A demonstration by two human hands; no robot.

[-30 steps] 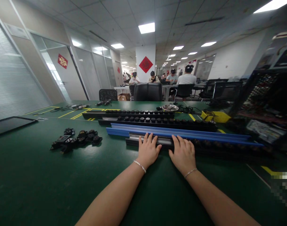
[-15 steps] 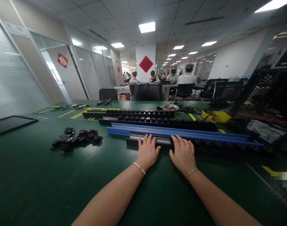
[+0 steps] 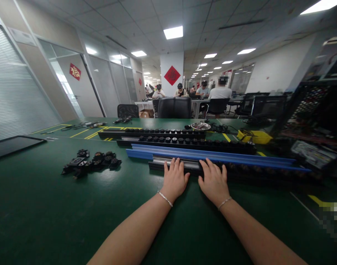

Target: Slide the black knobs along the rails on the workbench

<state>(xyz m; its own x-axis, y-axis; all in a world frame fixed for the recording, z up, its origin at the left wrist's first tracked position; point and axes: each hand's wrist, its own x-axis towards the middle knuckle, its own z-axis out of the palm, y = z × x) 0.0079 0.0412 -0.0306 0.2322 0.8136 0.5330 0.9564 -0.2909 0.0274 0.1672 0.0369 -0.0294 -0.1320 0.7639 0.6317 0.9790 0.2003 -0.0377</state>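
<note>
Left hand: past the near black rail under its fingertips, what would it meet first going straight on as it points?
Likely the blue rail, lying across the path of the left hand just behind the near black rail; any gap is hard to judge.

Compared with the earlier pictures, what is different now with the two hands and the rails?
The right hand has shifted its fingers slightly left along the front black rail and spread them a little wider. Nothing was visibly taken or let go. The left hand, blue rail and loose black parts look unchanged.
</note>
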